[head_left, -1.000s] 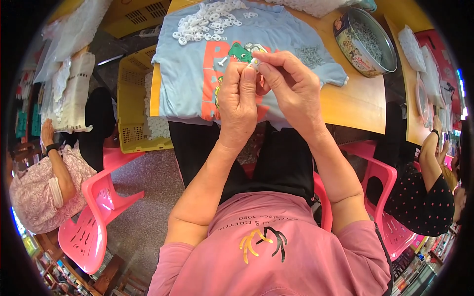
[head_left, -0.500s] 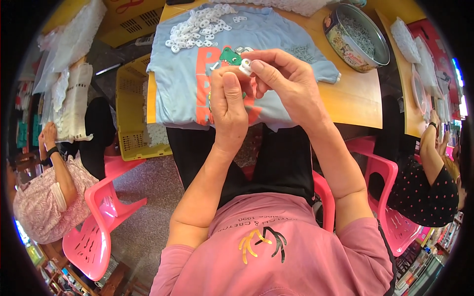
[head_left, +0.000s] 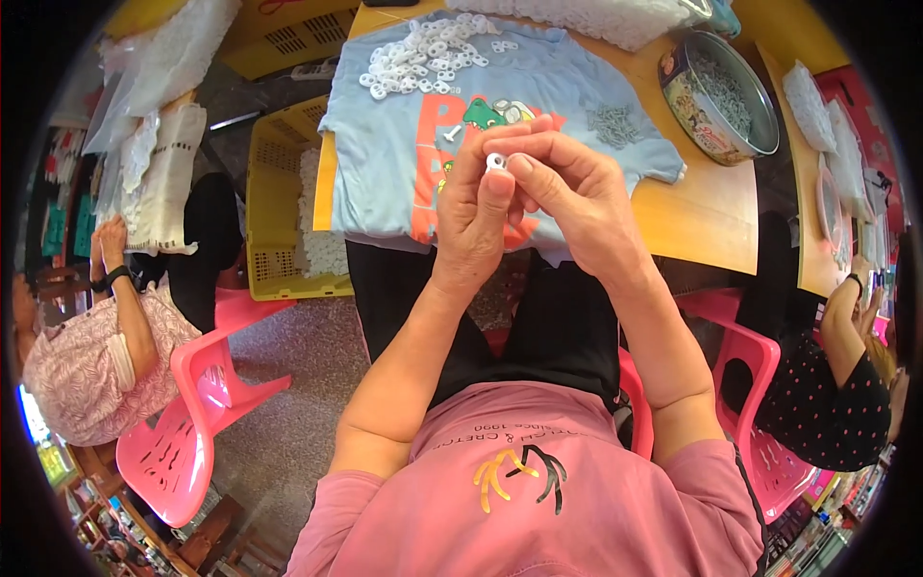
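Note:
Over the blue shirt (head_left: 375,183), my left hand (head_left: 471,216) and my right hand (head_left: 582,197) meet in front of me. Pinched between the two thumbs and fingers is a small white plastic piece (head_left: 497,162) with a round hole facing up. Both hands are closed on it, and the fingers hide its lower part. Just past my left fingers a small pale screw-like piece (head_left: 453,133) seems to lie on the shirt. Farther off on the cloth sit a heap of similar white plastic pieces (head_left: 423,58) and a small pile of grey screws (head_left: 613,125).
A round tin (head_left: 678,72) of grey screws stands on the wooden table (head_left: 707,216) at the far right. A yellow crate (head_left: 274,231) holding white pieces is at left. People sit on both sides, near pink chairs (head_left: 197,413). A bag of white pieces (head_left: 596,19) lies behind.
My hands have come a little lower and closer together around the white plastic piece, which now faces upward. The whole view has shifted, so the table appears farther right.

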{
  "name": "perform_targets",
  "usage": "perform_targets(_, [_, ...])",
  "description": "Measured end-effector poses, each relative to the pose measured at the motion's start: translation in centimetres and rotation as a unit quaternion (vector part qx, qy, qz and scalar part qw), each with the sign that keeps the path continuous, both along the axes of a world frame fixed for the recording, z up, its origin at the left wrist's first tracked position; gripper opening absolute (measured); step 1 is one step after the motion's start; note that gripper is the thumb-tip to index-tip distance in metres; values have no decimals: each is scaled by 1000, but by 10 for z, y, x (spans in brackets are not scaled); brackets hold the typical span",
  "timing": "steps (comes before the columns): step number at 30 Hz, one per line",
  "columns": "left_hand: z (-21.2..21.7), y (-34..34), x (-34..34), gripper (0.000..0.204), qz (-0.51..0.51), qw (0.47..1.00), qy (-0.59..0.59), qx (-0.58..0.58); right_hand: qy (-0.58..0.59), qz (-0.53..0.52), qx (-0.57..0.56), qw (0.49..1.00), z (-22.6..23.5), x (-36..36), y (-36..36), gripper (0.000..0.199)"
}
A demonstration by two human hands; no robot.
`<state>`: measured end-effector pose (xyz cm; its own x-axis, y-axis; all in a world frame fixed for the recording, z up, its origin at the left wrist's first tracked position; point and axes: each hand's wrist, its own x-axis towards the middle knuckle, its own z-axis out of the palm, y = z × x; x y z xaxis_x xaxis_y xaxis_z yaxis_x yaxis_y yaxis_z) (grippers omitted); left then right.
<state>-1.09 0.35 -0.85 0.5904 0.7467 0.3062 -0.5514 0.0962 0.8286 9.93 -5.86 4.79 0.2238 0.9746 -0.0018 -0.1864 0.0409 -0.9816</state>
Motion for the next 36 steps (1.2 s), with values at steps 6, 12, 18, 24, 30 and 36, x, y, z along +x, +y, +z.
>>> perform_targets(6, [-6,1,1,44,38,998,-50,13,-1,-8,5,1000,1,-7,-1,23])
perform_targets(12, [-3,-3,-2,38,15,998,-58,-24,40,-17,8,999,-6,-8,-5,22])
perform_targets(18, [-2,4,-4,35,-21,996,-86,-26,47,1,-3,999,0,-3,-5,24])
perform_targets(24, [-7,6,-5,44,-59,993,-100,-32,74,32,-27,996,7,3,-8,23])
perform_targets(30, [-3,5,-10,45,-69,995,-53,-43,16,25,-41,999,6,4,-12,23])
perform_targets(36, [-4,2,-8,41,-55,997,-58,2,20,-6,-19,1000,0,-3,-19,21])
